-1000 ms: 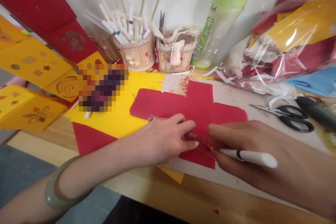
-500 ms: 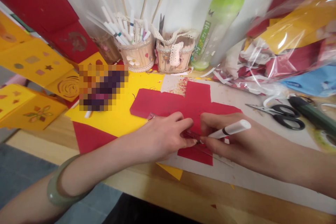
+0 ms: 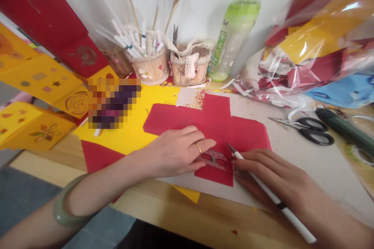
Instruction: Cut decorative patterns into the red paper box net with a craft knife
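Observation:
A red cross-shaped paper cutout (image 3: 216,120) lies flat on the table. A clear ruler (image 3: 216,159) rests on its lower arm. My left hand (image 3: 178,149), with a ring on one finger, holds the ruler's left end, thumb below and index finger above. My right hand (image 3: 274,175) grips a white marker pen (image 3: 272,195) with a black band. The pen is tilted, its dark tip up and left over the red paper beyond the ruler. Whether the tip touches the paper cannot be made out.
Black-handled scissors (image 3: 314,130) and a dark green tool (image 3: 341,132) lie at right. Behind stand pen baskets (image 3: 150,70) and a bottle (image 3: 233,35). A plastic bag of paper (image 3: 298,62) sits back right; yellow decorated boxes (image 3: 43,124) stand left.
My right hand has moved back and right from the ruler and turned the pen, whose white end now points down right. The ruler is now more exposed, with my left hand still at it.

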Action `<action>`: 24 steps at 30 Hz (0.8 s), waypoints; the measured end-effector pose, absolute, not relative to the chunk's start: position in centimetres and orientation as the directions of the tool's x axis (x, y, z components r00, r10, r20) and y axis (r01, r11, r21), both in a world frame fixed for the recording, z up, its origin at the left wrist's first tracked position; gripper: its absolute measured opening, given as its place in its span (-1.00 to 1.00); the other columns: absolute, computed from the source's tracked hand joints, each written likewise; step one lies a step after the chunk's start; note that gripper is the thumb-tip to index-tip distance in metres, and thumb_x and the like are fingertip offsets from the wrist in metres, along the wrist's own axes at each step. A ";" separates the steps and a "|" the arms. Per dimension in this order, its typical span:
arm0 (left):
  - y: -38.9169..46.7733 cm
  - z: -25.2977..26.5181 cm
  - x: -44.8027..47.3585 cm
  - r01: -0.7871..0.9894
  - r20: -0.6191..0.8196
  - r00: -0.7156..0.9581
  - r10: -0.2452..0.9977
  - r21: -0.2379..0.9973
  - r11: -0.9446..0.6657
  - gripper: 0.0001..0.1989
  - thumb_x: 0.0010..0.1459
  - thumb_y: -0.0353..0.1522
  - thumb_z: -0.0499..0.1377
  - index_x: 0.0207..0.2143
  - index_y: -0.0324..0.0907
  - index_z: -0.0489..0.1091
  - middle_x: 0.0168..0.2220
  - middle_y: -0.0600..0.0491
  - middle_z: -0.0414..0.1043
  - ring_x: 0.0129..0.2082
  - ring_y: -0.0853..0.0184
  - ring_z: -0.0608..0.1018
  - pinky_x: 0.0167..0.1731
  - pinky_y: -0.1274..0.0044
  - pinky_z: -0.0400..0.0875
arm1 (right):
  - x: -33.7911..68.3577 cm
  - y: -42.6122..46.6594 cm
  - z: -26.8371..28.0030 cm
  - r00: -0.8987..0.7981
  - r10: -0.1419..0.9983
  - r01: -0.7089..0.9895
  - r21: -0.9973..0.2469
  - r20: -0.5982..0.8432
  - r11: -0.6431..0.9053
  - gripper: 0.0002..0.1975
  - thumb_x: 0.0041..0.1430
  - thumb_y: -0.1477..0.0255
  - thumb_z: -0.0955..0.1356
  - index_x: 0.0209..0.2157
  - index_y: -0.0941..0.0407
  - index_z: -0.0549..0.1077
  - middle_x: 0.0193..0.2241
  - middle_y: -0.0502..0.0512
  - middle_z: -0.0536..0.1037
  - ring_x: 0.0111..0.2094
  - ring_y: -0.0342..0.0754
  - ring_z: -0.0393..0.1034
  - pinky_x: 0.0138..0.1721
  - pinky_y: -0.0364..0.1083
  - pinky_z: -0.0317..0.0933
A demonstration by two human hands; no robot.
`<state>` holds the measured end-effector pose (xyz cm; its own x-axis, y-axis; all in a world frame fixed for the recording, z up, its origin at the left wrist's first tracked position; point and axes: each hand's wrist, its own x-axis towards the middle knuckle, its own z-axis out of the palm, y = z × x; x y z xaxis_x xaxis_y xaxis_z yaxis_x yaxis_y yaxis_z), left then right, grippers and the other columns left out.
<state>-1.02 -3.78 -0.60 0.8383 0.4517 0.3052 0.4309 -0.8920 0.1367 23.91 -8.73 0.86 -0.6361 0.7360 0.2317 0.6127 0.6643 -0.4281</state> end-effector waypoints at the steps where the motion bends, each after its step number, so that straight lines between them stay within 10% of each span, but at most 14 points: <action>1: -3.8 -0.6 -1.0 0.434 0.314 0.831 0.459 0.151 -0.888 -0.67 0.25 -0.30 0.07 -0.03 -0.36 0.26 -0.23 -0.04 0.40 -0.22 0.28 0.42 -0.33 0.51 0.39 | 23.8 -8.7 0.9 -0.630 0.743 0.613 -0.444 0.223 0.653 -0.76 0.27 0.46 0.18 -0.12 0.08 0.41 -0.23 0.17 0.57 -0.23 0.04 0.48 -0.30 -0.02 0.40; 16: -3.8 -0.1 -1.2 0.465 0.191 0.782 0.593 0.455 -0.760 -0.84 0.20 -0.33 0.14 -0.21 -0.23 0.38 -0.25 0.05 0.40 -0.29 0.37 0.46 -0.33 0.58 0.33 | 24.5 -5.0 0.6 -0.678 0.732 0.549 -0.616 0.067 0.566 -0.70 0.19 0.57 0.23 -0.05 0.03 0.28 -0.17 0.13 0.48 -0.17 0.00 0.44 -0.20 -0.02 0.35; 24: -4.2 -0.1 -1.3 0.471 0.137 0.809 0.572 0.432 -0.769 -0.82 0.20 -0.30 0.15 -0.19 -0.19 0.39 -0.29 0.07 0.37 -0.32 0.36 0.42 -0.36 0.56 0.29 | 24.7 -4.7 -0.5 -0.685 0.699 0.459 -0.624 0.206 0.632 -0.71 0.15 0.55 0.27 -0.08 0.05 0.27 -0.23 0.12 0.51 -0.21 -0.04 0.46 -0.25 -0.06 0.36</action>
<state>-1.32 -4.15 -0.07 0.8086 0.5723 0.1368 0.4710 -0.7689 0.4323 24.69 -4.65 -0.50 -0.6845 0.6994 0.2057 0.4585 0.6324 -0.6243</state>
